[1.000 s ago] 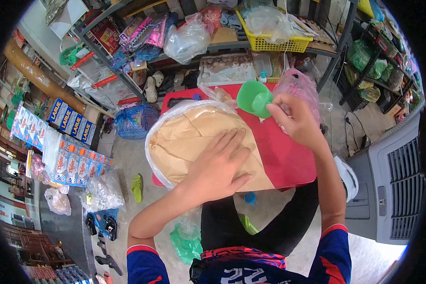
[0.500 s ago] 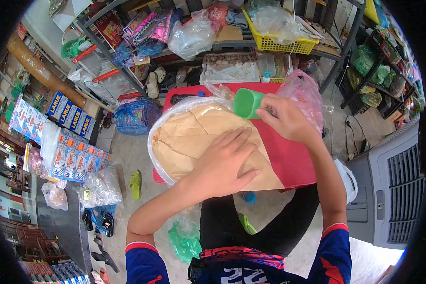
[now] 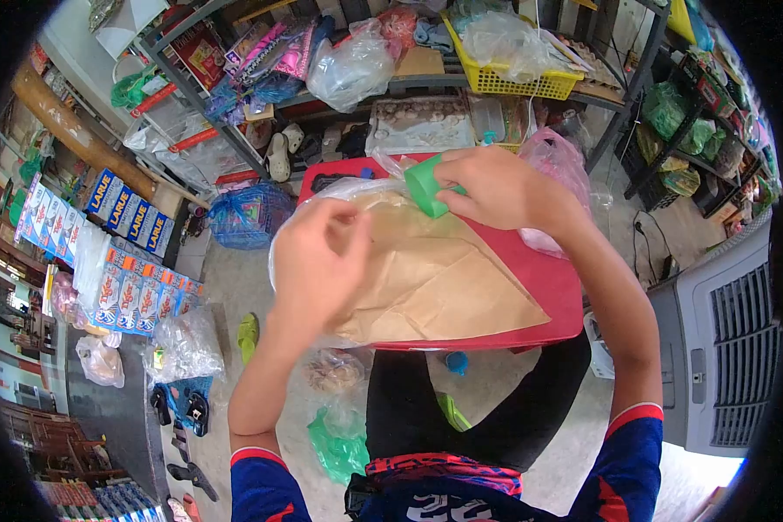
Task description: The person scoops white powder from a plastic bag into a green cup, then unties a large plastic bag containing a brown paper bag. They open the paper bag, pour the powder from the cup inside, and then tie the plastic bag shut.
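My right hand [image 3: 509,191] is closed on a green plastic cup [image 3: 424,185], which is tipped over the far edge of a sheet of brown paper [image 3: 435,278]. The paper lies creased on a red table [image 3: 531,261], one corner pointing right. My left hand [image 3: 317,265] hovers over the paper's left side, slightly blurred, with its fingers loosely curled and a gap between thumb and fingers. Behind it shows the rim of a clear plastic bag [image 3: 280,228], partly covered by the paper and hand.
A pink plastic bag [image 3: 555,165] sits at the table's right edge. Beyond the table stands a shelf with a yellow basket [image 3: 526,83] and several bags. A grey air cooler [image 3: 722,339] is on the right; beer cartons [image 3: 130,291] are stacked on the left.
My left hand has lifted from the middle of the paper and moved left. The paper has shifted and spread to the right. My right hand has moved slightly left with the green cup.
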The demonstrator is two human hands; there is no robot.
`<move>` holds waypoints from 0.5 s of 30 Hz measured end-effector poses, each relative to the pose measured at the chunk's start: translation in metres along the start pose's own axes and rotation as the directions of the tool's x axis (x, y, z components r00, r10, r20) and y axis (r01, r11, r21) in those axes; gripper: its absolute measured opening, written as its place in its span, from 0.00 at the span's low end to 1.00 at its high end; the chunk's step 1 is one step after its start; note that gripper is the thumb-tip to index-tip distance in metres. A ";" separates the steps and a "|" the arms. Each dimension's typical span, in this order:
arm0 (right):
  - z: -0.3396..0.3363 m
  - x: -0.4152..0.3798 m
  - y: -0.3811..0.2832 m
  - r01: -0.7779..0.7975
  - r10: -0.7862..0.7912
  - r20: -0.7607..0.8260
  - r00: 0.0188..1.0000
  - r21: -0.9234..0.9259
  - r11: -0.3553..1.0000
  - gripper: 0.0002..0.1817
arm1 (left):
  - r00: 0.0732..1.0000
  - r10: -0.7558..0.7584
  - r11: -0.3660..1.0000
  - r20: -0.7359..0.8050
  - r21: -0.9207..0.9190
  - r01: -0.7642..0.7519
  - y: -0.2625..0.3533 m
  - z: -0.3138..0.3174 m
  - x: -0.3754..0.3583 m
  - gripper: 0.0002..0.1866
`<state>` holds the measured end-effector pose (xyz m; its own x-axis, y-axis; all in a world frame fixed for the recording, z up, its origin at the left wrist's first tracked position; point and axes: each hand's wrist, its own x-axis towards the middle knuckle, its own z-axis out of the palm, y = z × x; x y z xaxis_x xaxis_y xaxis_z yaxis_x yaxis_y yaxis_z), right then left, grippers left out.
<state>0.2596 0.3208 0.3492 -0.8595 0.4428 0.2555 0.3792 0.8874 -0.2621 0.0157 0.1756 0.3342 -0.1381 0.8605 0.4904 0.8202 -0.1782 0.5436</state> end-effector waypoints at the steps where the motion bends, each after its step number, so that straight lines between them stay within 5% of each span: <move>1: -0.001 0.001 -0.003 -0.005 0.005 -0.002 1.000 -0.010 1.000 0.13 | 0.994 -0.057 0.998 0.097 0.008 0.056 -0.013 -0.003 0.008 0.17; 3: 0.000 0.003 -0.007 -0.020 0.020 -0.009 1.000 -0.025 1.000 0.13 | 0.942 -0.175 0.985 0.286 0.041 0.171 -0.034 -0.006 0.021 0.20; 6: 0.002 0.008 -0.009 -0.027 0.025 -0.028 0.999 -0.042 0.999 0.13 | 0.921 -0.229 0.962 0.315 0.217 0.165 -0.038 0.002 0.031 0.24; 15: 0.005 0.015 -0.012 0.001 -0.008 -0.101 0.995 -0.063 0.998 0.12 | 0.852 -0.252 0.960 0.459 0.010 0.278 -0.067 0.015 0.042 0.19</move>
<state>0.2403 0.3166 0.3511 -0.8235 0.4466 0.3498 0.3991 0.8943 -0.2023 -0.0368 0.2307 0.3084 -0.0694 0.9971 -0.0311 0.7549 0.0729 0.6517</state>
